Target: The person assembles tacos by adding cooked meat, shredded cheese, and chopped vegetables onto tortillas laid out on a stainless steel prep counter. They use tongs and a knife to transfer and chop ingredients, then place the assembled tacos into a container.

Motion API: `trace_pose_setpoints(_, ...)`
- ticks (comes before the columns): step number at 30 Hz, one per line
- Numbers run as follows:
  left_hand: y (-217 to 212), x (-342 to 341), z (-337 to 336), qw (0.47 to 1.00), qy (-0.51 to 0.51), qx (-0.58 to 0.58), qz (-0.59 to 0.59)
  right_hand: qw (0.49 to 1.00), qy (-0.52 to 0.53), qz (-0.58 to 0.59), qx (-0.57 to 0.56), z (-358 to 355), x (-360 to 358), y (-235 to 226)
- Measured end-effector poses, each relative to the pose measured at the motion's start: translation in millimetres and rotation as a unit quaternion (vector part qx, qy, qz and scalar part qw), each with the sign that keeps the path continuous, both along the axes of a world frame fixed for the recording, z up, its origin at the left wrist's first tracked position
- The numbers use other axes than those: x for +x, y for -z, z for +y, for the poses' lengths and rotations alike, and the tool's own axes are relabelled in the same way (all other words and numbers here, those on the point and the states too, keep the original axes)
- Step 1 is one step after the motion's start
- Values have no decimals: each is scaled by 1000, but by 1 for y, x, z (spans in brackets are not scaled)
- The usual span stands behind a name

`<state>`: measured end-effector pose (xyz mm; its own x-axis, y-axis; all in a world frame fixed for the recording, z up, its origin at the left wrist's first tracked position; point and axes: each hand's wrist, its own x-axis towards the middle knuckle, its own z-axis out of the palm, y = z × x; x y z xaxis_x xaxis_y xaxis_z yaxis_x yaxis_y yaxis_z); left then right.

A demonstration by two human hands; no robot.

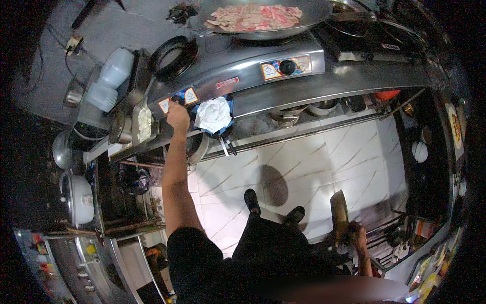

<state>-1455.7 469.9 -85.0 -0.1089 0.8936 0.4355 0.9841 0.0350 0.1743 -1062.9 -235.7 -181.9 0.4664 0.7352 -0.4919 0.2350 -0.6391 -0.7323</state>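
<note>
My left hand (177, 115) reaches forward to the front of the steel gas stove, its fingers closed round the black stove knob (177, 98) on the left control panel. Low on the right, my right hand (358, 234) is closed beside a long, flat, olive-brown object (339, 206) that points away from me. It appears to be in my grip, though its kind is not clear. Behind the stove front, a wide wok (248, 35) holds a heap of sliced pinkish meat (255, 17). An uncovered black burner ring (174, 57) lies behind my left hand.
A crumpled white cloth (213, 114) hangs below the stove front beside a knife (226, 146). Left of my hand stand a tray of pale chunks (144, 124) and stacked clear plastic tubs (117, 68). A white rice cooker (80, 200) is farther left. Bowls (286, 116) line the shelf underneath.
</note>
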Motion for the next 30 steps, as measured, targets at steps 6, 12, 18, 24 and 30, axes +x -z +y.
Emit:
trace_pose_setpoints(6,15,-81,53,986,-19,-73,-149,994,-83,-70,29,40,-8,-9)
trace_pose_setpoints(12,-2,-65,61,621,-8,-288,-729,995,-84,-47,31,54,-16,-2)
trace_pose_setpoints(18,-16,-26,39,680,-22,-257,-686,999,-30,35,-5,45,-15,30)
trace_pose_setpoints(24,-19,-49,42,688,-42,-274,-670,975,92,181,94,20,-17,83)
trace_pose_setpoints(30,14,-48,-8,887,44,-119,-444,974,123,189,13,25,-15,64)
